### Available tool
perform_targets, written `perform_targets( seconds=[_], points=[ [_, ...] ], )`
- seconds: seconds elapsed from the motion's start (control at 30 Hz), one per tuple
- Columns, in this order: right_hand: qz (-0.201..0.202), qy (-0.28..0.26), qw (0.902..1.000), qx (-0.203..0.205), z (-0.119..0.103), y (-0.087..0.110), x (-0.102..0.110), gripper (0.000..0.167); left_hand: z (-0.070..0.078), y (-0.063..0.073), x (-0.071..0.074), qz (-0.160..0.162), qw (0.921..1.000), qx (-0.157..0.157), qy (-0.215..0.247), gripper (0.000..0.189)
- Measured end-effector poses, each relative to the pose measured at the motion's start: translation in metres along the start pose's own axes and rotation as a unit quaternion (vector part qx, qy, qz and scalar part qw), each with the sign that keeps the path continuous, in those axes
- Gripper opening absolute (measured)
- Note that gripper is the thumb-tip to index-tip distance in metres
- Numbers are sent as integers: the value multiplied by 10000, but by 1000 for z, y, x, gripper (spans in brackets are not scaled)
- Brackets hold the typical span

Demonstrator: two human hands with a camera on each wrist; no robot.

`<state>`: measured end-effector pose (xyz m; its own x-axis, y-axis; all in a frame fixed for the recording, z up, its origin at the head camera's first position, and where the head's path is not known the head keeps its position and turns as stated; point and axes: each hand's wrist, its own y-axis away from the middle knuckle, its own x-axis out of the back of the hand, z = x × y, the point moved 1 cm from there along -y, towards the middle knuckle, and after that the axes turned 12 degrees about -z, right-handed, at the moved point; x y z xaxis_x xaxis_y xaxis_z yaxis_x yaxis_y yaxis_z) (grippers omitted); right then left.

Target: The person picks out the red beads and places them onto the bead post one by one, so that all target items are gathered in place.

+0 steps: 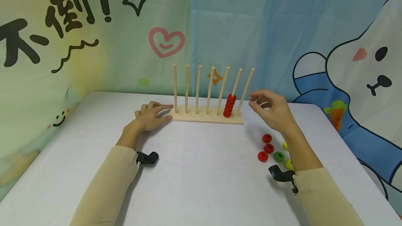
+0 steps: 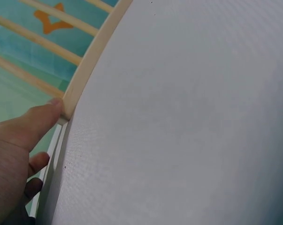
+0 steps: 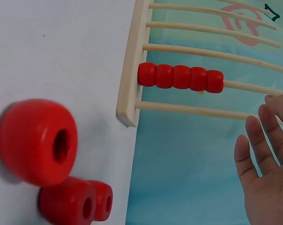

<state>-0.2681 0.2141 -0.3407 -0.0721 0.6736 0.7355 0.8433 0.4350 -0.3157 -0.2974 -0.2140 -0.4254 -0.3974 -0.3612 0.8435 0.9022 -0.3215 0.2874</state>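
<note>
A wooden peg rack (image 1: 207, 118) with several upright pegs stands at the back of the white table. Several red beads (image 1: 230, 106) are stacked on its second peg from the right; the other pegs are bare. My left hand (image 1: 149, 117) holds the rack's left end between thumb and index finger, the thumb (image 2: 49, 110) lying at the front corner. Just right of the rightmost peg, my right hand (image 1: 273, 111) is raised, fingers loosely bent and no bead showing between them. The palm (image 3: 268, 199) looks bare in the right wrist view.
Three loose red beads (image 1: 262, 156), a green bead (image 1: 278, 156) and yellow beads (image 1: 289, 164) lie on the table (image 1: 201, 177) below my right hand, the yellow ones partly behind the forearm. A printed curtain (image 1: 229, 27) hangs behind the table.
</note>
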Motion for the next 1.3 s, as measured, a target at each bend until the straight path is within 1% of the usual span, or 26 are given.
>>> perform_targets(
  seconds=[0.1,0.3,0.47,0.63,0.77,0.93,1.2,1.3],
  points=[
    [-89,20,9997,-207,4,4,-2,26,0,1,0,-4,10000,-59,3,61],
    [-357,45,9979,-534,10,13,-9,28,-3,2,2,1,10000,-22,-76,62],
    [-556,201,9963,-630,12,18,-9,28,-1,0,4,2,10000,-59,-55,61],
    [-886,353,9923,-790,16,23,-6,26,1,0,2,16,10000,-85,24,61],
    [-1179,343,9889,-839,19,27,-5,24,2,-1,1,39,10000,-53,31,61],
    [-1564,347,9822,-979,27,34,-3,24,2,-1,1,20,10000,-54,13,61],
    [-1883,373,9763,-998,39,45,2,25,-1,-1,0,-3,10000,50,32,60],
    [-1995,381,9732,-1079,42,47,1,26,-2,0,0,1,10000,53,20,60]
  ],
)
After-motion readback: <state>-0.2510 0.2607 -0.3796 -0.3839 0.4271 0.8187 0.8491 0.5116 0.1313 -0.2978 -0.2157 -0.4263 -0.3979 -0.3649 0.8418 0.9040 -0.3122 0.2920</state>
